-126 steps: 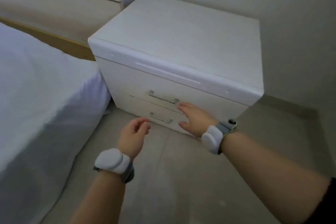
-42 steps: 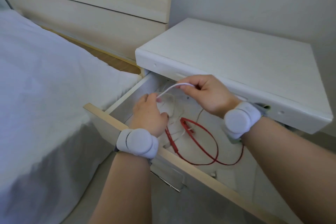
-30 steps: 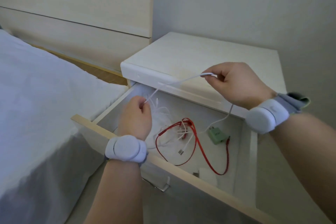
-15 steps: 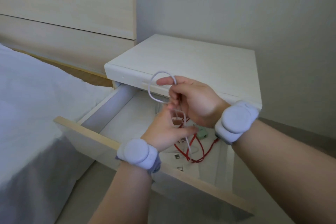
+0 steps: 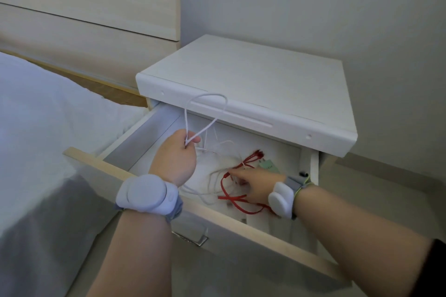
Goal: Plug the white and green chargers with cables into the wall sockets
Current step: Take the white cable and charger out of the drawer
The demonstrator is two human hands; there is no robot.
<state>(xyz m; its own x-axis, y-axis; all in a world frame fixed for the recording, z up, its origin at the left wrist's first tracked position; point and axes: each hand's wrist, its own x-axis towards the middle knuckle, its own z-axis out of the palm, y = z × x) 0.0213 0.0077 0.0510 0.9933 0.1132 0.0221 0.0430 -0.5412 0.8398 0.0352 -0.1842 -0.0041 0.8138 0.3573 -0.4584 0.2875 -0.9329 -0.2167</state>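
Note:
The top drawer [image 5: 154, 184] of the white nightstand [image 5: 253, 79] stands pulled out. My left hand [image 5: 175, 157] is closed on a loop of white cable [image 5: 205, 108] that rises above the drawer. My right hand [image 5: 255, 187] is down inside the drawer among a tangle of white and red cable [image 5: 231, 198], its fingers stretched toward the tangle; I cannot tell whether they grip anything. A green charger [image 5: 268, 166] lies at the back of the drawer just beyond my right hand. No white charger and no wall socket show.
A bed with white bedding [image 5: 48, 140] lies close on the left, touching the drawer's side. A pale wooden headboard panel [image 5: 84, 19] covers the wall behind it. A metal handle [image 5: 193, 236] hangs under the drawer front. Grey floor [image 5: 374, 200] runs to the right.
My right hand let go of the white cable loop and dropped into the drawer's tangle. My left hand now holds the loop alone. Earlier, the drawer was closed.

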